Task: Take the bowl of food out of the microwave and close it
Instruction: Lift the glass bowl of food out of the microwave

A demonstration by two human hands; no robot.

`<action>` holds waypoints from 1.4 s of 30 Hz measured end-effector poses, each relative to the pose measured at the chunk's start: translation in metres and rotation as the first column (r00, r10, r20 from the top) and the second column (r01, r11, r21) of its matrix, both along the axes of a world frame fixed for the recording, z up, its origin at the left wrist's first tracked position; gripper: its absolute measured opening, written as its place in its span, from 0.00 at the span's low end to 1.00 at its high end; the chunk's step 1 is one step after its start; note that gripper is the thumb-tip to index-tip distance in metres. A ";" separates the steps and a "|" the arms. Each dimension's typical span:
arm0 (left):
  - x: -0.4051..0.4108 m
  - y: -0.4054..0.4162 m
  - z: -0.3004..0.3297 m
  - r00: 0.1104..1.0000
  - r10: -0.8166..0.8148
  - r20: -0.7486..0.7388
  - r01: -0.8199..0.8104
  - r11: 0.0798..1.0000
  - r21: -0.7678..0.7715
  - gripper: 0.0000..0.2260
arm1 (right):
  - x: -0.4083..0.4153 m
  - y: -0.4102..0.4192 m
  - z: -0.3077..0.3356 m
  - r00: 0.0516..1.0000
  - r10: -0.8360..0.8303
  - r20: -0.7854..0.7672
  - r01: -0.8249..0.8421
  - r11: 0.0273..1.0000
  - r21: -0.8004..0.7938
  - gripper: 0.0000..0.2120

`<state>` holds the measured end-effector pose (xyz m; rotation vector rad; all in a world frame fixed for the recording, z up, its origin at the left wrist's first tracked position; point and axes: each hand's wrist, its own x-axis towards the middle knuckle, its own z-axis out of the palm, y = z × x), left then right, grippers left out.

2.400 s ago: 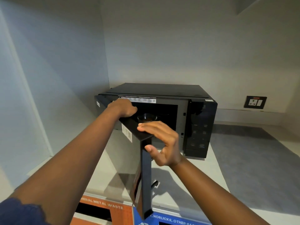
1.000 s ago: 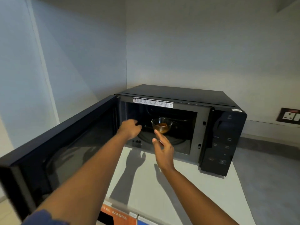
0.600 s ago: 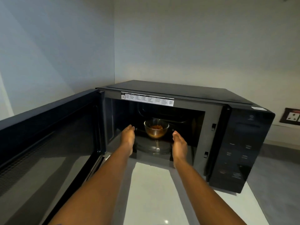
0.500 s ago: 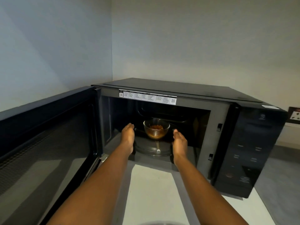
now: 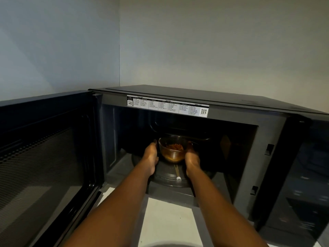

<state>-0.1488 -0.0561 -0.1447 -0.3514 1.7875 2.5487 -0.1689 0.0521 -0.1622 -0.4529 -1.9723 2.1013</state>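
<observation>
Bowl (image 5: 173, 150) position: inside the microwave (image 5: 210, 111) cavity, seated on the glass turntable (image 5: 170, 175), orange-brown food visible through its clear wall. Both my forearms extend straight forward through the opening, roughly parallel. My left hand (image 5: 151, 157) is cupped against the bowl's left side; my right hand (image 5: 191, 160) is cupped against its right side. Fingers curve around the glass, partly spread, fingertips hidden behind it. Door (image 5: 46, 157) stands swung fully out to the left.
</observation>
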 end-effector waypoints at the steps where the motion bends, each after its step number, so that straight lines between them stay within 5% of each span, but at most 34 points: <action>1: 0.000 0.002 -0.001 1.000 -0.001 0.005 0.001 1.000 0.010 0.22 | -0.001 -0.002 0.000 1.000 -0.011 0.004 0.011 0.999 0.033 0.26; 6: 0.007 0.013 0.000 0.998 -0.055 -0.018 0.056 0.997 0.048 0.19 | 0.002 -0.002 0.008 0.995 -0.095 0.012 0.090 0.969 0.228 0.23; 12: 0.010 0.018 -0.001 0.998 0.064 -0.025 -0.065 0.998 -0.024 0.16 | 0.016 0.000 0.015 0.989 -0.134 0.061 0.110 0.946 0.305 0.19; 22: 0.048 0.032 0.013 0.959 0.235 -0.161 -0.259 0.953 -0.154 0.10 | 0.070 0.000 0.039 0.980 -0.197 -0.021 0.196 0.954 0.228 0.19; 33: 0.155 0.061 0.047 0.841 0.452 -0.298 -0.496 0.863 -0.092 0.04 | 0.177 0.018 0.070 0.975 -0.156 -0.158 0.190 0.954 0.233 0.16; 42: 0.209 0.116 0.065 0.845 0.395 -0.359 -0.415 0.909 0.023 0.04 | 0.245 0.072 0.097 0.947 -0.233 -0.223 0.276 0.943 0.186 0.15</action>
